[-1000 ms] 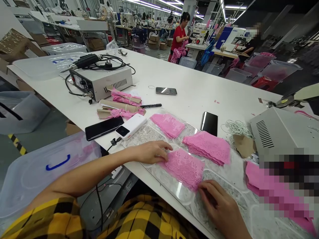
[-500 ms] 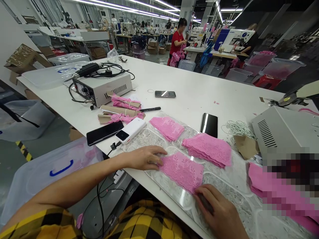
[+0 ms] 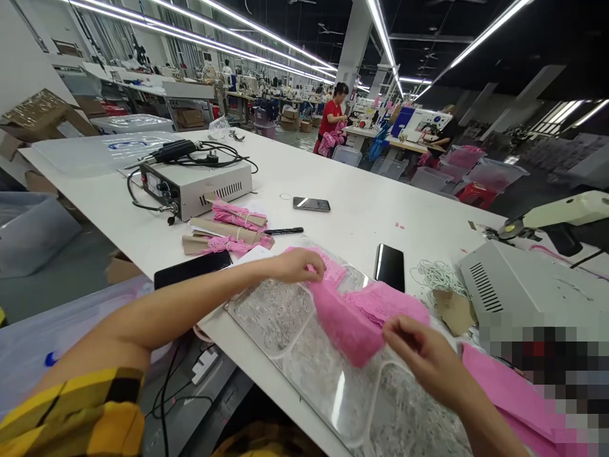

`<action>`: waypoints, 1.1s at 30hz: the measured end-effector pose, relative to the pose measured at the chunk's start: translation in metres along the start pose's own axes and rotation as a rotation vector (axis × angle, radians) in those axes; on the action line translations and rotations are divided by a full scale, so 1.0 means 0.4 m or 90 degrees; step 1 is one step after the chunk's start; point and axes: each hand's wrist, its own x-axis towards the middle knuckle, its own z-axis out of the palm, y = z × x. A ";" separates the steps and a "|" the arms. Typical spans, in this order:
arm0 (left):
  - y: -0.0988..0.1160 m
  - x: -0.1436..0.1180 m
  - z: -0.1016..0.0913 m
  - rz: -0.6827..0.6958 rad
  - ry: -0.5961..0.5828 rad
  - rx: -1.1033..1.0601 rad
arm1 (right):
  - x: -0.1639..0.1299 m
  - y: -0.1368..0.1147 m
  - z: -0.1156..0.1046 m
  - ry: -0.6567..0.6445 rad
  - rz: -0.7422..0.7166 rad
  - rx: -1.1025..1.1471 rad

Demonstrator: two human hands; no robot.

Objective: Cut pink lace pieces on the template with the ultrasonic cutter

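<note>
A pink lace piece (image 3: 347,324) hangs between my two hands, raised above the grey patterned mat (image 3: 328,387). My left hand (image 3: 301,265) pinches its upper left corner, fingers closed. At its right corner my right hand (image 3: 419,346) grips the edge between thumb and fingers. Just behind it lies a stack of pink lace pieces (image 3: 394,301), partly covered by the held one. Another pink lace stack (image 3: 333,268) shows beyond my left hand, which hides part of it. More pink fabric (image 3: 504,393) lies at the right.
Phones (image 3: 390,266) (image 3: 311,204) lie on the white table (image 3: 266,171). A grey control box (image 3: 204,187) with cables stands at the left, near tied pink bundles (image 3: 238,216) and a black pen (image 3: 284,231). White cord (image 3: 438,277) and a machine (image 3: 518,279) are at the right.
Both hands have lifted the lace piece off the mat and moved it away from me, tilting it up over the stacks. The view has tipped upward.
</note>
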 end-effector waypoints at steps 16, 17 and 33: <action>-0.259 0.013 -0.104 -0.032 0.032 0.144 | 0.261 0.014 0.205 0.070 -0.256 -0.220; -0.261 0.009 -0.104 -0.037 0.025 0.151 | 0.258 0.012 0.211 0.060 -0.252 -0.214; 0.031 0.182 0.187 0.151 -0.029 0.099 | 0.020 0.212 -0.020 0.204 0.067 -0.052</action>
